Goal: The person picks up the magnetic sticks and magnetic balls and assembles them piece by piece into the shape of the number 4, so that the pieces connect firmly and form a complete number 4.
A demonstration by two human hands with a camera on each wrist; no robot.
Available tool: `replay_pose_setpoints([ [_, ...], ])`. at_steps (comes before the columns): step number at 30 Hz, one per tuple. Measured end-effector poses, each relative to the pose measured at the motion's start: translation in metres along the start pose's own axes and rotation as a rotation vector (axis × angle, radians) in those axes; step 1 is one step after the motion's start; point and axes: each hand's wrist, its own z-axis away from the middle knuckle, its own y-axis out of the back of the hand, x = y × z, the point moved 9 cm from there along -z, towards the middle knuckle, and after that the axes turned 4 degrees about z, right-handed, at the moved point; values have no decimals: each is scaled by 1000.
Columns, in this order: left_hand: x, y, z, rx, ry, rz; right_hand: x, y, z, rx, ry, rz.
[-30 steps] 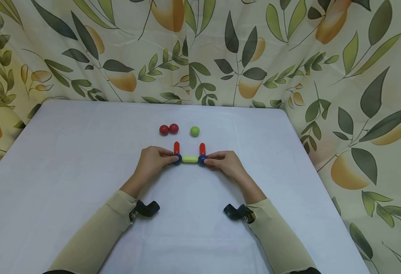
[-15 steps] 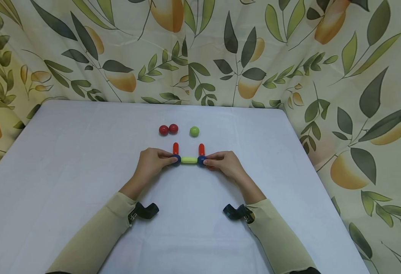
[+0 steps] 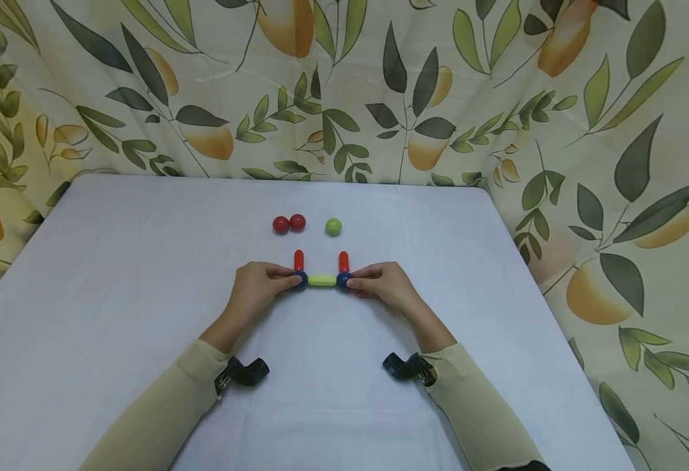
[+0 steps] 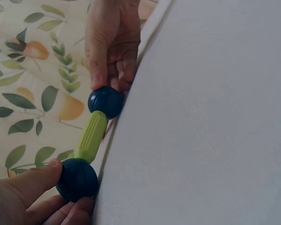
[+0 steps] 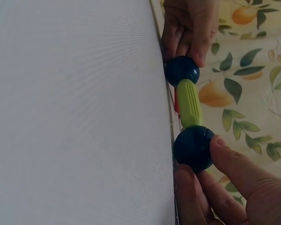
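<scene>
Two dark blue balls are joined by a light green ribbed rod [image 3: 322,280]. My left hand [image 3: 257,288] pinches the left blue ball [image 4: 77,179] between thumb and fingers. At the other end, my right hand [image 3: 384,285] pinches the right blue ball [image 5: 194,148] the same way. A left red rod [image 3: 299,260] points away from the left ball toward the back of the table, and a right red rod [image 3: 344,261] does so from the right ball. In both wrist views the red rods are mostly hidden.
Beyond the joined pieces, two red balls [image 3: 289,224] sit side by side on the white-covered table [image 3: 144,261]. A light green ball [image 3: 333,227] lies to their right. A curtain with a leaf and fruit print [image 3: 344,78] hangs behind the table.
Both hands have drawn the joined pieces slightly toward the person and a little left. The grip of both hands stays the same, and the loose balls look unmoved.
</scene>
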Motion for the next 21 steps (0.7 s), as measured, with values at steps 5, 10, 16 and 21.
replay_pose_setpoints([
  [5,-3,0,3,10,-1,9,0,0,1,-3,2,36],
  [10,-3,0,6,11,-15,6,2,-1,2,-17,-12,38],
  [16,-5,1,9,10,-7,18,0,-2,5,-33,-21,45],
  [21,-8,1,12,8,4,34,-1,-3,7,-44,-21,60],
])
